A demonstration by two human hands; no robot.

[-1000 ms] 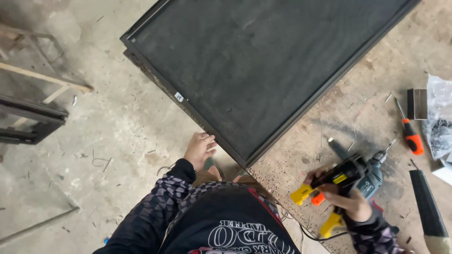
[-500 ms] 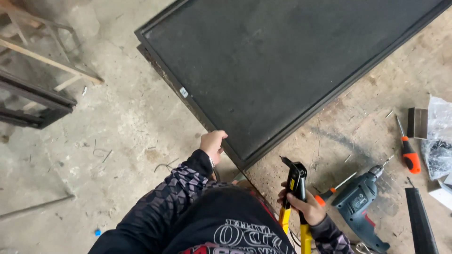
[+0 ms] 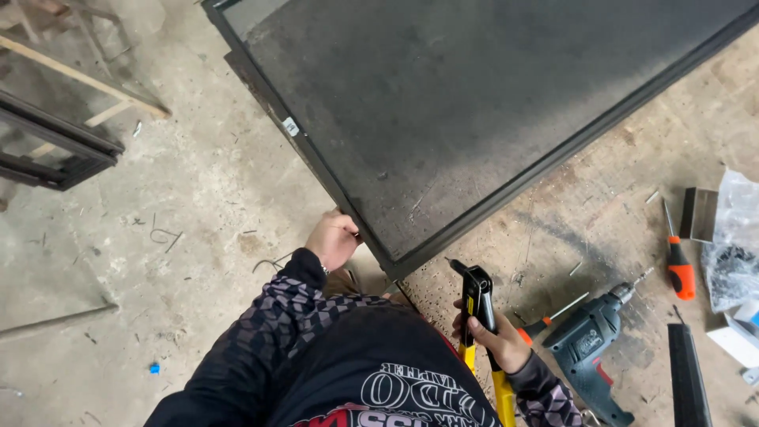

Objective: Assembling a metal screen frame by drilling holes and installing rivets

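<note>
Left hand (image 3: 334, 239): gripping the edge of the dark panel (image 3: 490, 111).
Right hand (image 3: 496, 338): closed round the rivet tool (image 3: 477, 310), nose pointing up toward the panel's near corner.

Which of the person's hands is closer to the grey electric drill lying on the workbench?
Right. The right hand, holding yellow-handled pliers, is just beside the drill; the left hand grips the dark framed panel, farther away.

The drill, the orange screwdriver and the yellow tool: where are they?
drill (image 3: 587, 348), head view, on its grey-blue body.
orange screwdriver (image 3: 680, 276), head view, on its handle.
yellow tool (image 3: 477, 294), head view, on its black head.
</note>
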